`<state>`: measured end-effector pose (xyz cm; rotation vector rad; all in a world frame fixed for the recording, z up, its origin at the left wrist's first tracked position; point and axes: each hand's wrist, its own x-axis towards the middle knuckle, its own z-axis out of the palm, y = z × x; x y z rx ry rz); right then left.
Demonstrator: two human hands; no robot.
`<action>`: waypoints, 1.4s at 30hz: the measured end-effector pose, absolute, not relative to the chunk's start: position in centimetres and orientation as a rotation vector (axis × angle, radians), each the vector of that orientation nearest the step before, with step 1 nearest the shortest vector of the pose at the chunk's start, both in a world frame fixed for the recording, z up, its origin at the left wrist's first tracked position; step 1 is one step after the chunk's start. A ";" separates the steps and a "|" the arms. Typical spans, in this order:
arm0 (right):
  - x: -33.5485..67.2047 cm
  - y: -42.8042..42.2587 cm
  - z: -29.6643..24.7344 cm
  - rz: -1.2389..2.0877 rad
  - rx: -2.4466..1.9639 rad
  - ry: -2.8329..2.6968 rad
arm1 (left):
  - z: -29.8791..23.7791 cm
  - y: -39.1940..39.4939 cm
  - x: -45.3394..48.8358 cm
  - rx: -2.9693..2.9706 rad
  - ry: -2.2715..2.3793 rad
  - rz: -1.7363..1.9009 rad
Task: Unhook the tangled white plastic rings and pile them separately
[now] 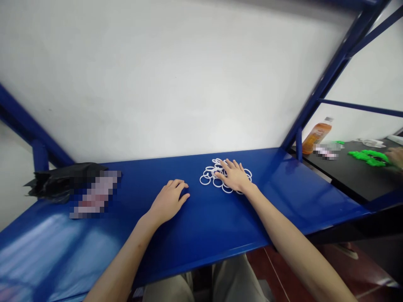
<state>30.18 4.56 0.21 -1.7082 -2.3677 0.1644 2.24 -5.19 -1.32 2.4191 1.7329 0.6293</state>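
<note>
A loose cluster of thin white rings lies on the blue shelf, several of them overlapping. My right hand rests palm down over the cluster with its fingers spread, hiding part of it. To the left of the rings, my left hand is on the bare blue surface. Its fingers are slightly curved and its thumb stands apart, with nothing visible in it.
At the left lie a black plastic bag and a pixelated packet. Blue metal posts frame the shelf. On a black table at right are an orange drink bottle, bright green pieces and another person's blurred hand.
</note>
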 end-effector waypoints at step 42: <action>28.1 2.5 0.5 -0.103 -1.468 -2.470 | -1.5 -5.2 3.3 2.400 1.650 0.557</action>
